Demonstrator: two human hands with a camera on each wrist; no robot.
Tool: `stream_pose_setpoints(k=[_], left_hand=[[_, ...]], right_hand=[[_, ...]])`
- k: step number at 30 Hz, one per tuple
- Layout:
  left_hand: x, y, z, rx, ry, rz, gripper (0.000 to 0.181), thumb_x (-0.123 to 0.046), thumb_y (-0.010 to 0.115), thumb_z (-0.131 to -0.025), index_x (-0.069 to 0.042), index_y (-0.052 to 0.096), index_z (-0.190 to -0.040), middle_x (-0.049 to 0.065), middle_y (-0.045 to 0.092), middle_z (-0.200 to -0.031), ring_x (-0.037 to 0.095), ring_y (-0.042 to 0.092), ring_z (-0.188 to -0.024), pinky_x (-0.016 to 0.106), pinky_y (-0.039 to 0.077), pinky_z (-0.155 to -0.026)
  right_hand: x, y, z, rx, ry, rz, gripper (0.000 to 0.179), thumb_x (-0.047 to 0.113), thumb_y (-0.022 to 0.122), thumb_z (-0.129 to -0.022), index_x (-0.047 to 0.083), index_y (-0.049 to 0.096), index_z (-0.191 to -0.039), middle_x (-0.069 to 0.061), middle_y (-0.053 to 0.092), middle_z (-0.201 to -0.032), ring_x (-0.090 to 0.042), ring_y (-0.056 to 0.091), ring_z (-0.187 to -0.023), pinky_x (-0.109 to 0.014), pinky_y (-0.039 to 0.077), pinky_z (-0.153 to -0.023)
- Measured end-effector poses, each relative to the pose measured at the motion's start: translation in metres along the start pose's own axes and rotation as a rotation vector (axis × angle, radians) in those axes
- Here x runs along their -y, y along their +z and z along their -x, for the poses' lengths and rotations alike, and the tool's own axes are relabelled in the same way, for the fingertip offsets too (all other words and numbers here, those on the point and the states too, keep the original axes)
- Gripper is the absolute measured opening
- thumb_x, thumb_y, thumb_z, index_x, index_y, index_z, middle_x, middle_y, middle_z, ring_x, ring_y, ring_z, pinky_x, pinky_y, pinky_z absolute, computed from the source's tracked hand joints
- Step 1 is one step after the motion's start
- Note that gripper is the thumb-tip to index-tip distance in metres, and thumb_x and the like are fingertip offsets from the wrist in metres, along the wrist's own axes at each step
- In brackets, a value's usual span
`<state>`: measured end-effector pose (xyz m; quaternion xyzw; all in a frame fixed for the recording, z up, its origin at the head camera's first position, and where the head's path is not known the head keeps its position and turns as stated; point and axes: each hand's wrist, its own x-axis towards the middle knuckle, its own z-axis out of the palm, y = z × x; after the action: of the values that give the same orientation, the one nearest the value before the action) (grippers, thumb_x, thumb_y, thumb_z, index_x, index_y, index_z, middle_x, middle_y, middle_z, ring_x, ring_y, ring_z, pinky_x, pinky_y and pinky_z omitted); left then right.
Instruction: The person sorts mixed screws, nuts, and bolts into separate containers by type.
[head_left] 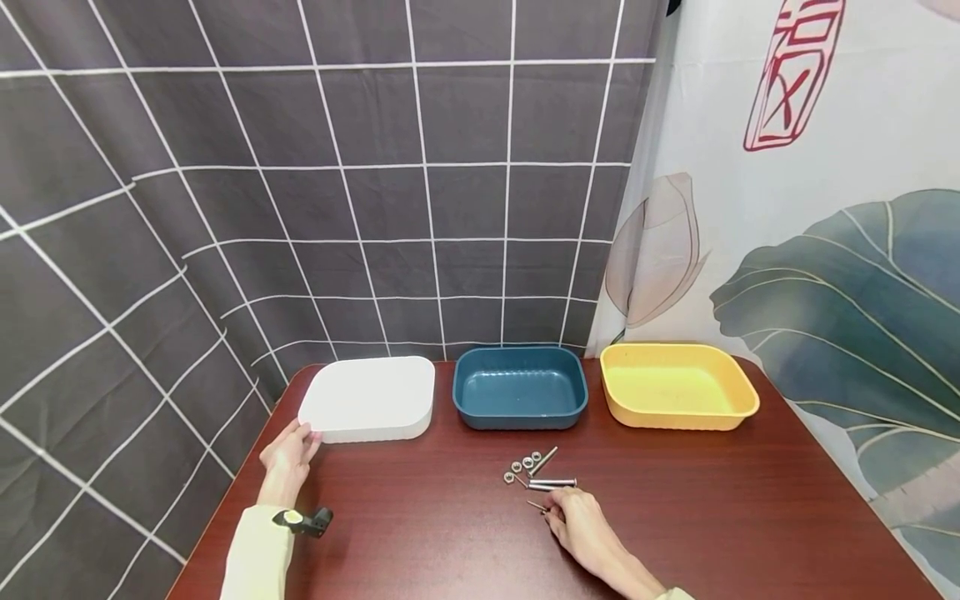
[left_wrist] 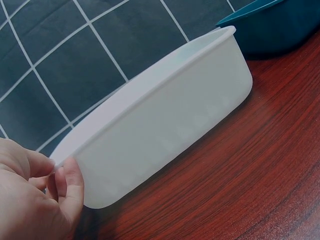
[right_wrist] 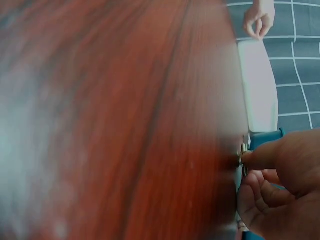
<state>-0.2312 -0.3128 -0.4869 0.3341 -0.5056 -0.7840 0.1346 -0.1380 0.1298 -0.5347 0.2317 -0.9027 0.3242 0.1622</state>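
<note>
At the back left, my left hand pinches the near left corner of a white plastic bin, thumb at the rim and bent fingers against the outer wall. My right hand is low over the table at the small hardware, thumb and fingertips together on a thin metal screw that pokes out to the left. Just beyond the fingertips lie a long bolt, another bolt set at a slant, and several hex nuts. In the right wrist view, the fingers partly hide the metal pieces.
A dark blue bin stands in the middle of the back edge, with a yellow bin to its right. The reddish-brown table ends at a dark grid-patterned curtain and a white floral curtain.
</note>
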Motion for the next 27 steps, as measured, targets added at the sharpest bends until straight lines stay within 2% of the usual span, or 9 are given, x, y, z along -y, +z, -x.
stream_pose_setpoints(k=[8,15,21,27], left_hand=[[0.001,0.000,0.000,0.005,0.006,-0.005,0.053,0.003,0.054,-0.098,0.000,0.041,-0.149,-0.011,0.058,-0.072,0.001,0.062,-0.067,0.017,0.057,-0.078],[0.001,0.000,-0.002,-0.013,0.011,-0.001,0.052,0.004,0.054,-0.097,0.001,0.043,-0.148,-0.011,0.058,-0.072,0.002,0.061,-0.066,0.018,0.057,-0.077],[-0.001,0.000,0.000,-0.002,0.007,0.018,0.052,0.003,0.054,-0.097,0.001,0.043,-0.148,-0.011,0.058,-0.072,0.002,0.061,-0.066,0.017,0.057,-0.076],[-0.001,0.000,0.002,0.000,0.009,0.015,0.052,0.004,0.055,-0.097,0.001,0.043,-0.148,-0.011,0.058,-0.072,0.003,0.061,-0.066,0.017,0.057,-0.075]], right_hand=[[-0.004,-0.008,-0.001,-0.037,-0.080,-0.054,0.023,-0.011,0.076,-0.073,0.011,0.070,-0.077,0.010,0.058,-0.073,0.001,0.052,-0.065,-0.016,0.045,-0.052],[0.002,-0.019,-0.018,-0.037,-0.031,-0.155,0.016,-0.010,0.075,-0.076,0.005,0.072,-0.080,0.008,0.061,-0.075,0.001,0.054,-0.065,-0.018,0.050,-0.053],[0.008,-0.023,-0.038,-0.030,0.022,-0.209,0.013,-0.010,0.073,-0.079,0.003,0.073,-0.082,0.005,0.064,-0.077,0.000,0.054,-0.064,-0.020,0.052,-0.054],[0.016,-0.022,-0.054,-0.005,0.032,-0.260,0.011,-0.008,0.073,-0.081,0.002,0.073,-0.085,0.005,0.063,-0.077,-0.001,0.055,-0.065,-0.020,0.052,-0.055]])
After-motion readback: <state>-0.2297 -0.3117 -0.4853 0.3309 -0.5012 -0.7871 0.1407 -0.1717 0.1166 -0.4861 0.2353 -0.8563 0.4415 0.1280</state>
